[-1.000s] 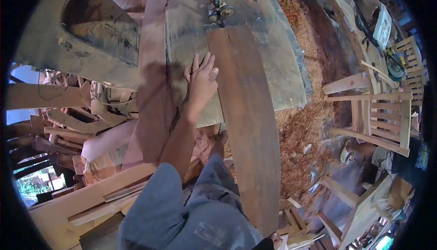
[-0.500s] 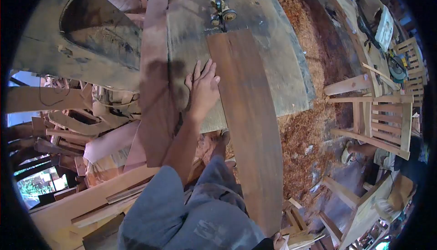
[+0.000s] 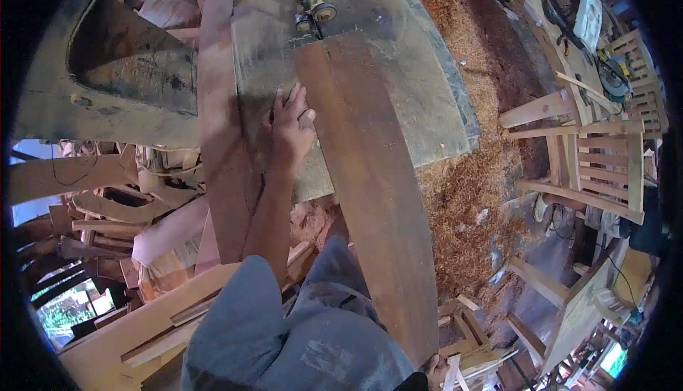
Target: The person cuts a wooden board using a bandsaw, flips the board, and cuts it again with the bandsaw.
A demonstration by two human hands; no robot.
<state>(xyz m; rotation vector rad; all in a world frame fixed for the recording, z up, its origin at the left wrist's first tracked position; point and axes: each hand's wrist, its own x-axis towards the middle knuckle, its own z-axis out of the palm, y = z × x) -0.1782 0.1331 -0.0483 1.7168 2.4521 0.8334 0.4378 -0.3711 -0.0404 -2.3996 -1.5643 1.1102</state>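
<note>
A long brown board [image 3: 377,170] lies over the worn saw table [image 3: 420,92], its far end just short of the blade guides [image 3: 313,17]. My left hand [image 3: 290,120] lies by the board's left edge near that end, its fingers spread and touching the table and the edge. At the bottom, my right hand [image 3: 435,370] grips the board's near end; only part of this hand shows.
The machine's grey frame [image 3: 50,92] stands at the left, beside a long reddish plank [image 3: 217,106]. Sawdust [image 3: 462,227] covers the floor. Wooden chairs [image 3: 605,167] and a person's leg [image 3: 544,206] are at the right. Stacked wood [image 3: 107,227] fills the left side.
The view has shifted, so the table and guides sit further left. The board's far end has swung left relative to the table and lies nearer the guides. My left hand stays beside it.
</note>
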